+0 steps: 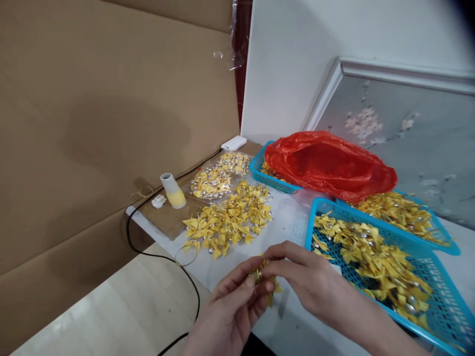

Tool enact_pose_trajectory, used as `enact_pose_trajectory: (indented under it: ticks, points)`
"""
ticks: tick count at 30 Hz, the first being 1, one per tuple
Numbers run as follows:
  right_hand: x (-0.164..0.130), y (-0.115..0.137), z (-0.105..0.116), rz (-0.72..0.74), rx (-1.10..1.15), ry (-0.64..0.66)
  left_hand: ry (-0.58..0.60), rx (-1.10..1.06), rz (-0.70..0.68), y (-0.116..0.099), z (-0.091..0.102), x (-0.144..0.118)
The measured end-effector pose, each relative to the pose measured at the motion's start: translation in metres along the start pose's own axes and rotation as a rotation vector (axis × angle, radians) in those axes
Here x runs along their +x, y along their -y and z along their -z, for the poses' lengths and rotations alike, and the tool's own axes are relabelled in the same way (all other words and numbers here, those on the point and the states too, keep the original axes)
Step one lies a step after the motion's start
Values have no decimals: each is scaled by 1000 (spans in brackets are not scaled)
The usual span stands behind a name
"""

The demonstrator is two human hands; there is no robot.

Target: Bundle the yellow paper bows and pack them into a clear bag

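My left hand (pixel 228 311) and my right hand (pixel 308 282) meet over the near table edge, fingertips pinched together on one small yellow bow with a gold bell (pixel 264 279). Just beyond them lies a loose pile of yellow bows (pixel 230 220) on the white table (pixel 289 217). To the right, a blue mesh basket (pixel 438 269) holds many more of the same bows (pixel 371 252).
A second blue basket (pixel 441 242) of bows sits behind the first, and a third blue basket (pixel 260 173) carries a red plastic bag (pixel 330 165). A clear bag of bows (pixel 217 178), a white and yellow cup (pixel 172 190), a white adapter (pixel 233 143) and a black cable (pixel 159 254) lie at left. Cardboard stands behind.
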State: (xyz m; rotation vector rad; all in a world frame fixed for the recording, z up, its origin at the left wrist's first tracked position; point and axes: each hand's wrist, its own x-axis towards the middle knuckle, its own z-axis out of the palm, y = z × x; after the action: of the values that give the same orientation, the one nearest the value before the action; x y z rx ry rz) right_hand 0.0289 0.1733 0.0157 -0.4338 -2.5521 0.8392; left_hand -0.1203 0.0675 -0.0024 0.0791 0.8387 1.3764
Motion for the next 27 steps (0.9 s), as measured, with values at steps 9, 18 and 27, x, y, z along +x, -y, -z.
enact_pose_trajectory:
  ticks: [9,18,27]
  points:
    - [0,9,-7,-66,93,88,-54,-30,-16,1,-1,-3]
    - [-4,3,-5,-214,238,104,0,9,31,-2,0,1]
    - [68,-103,30,-441,-66,-109,50,725,-360,2,14,-7]
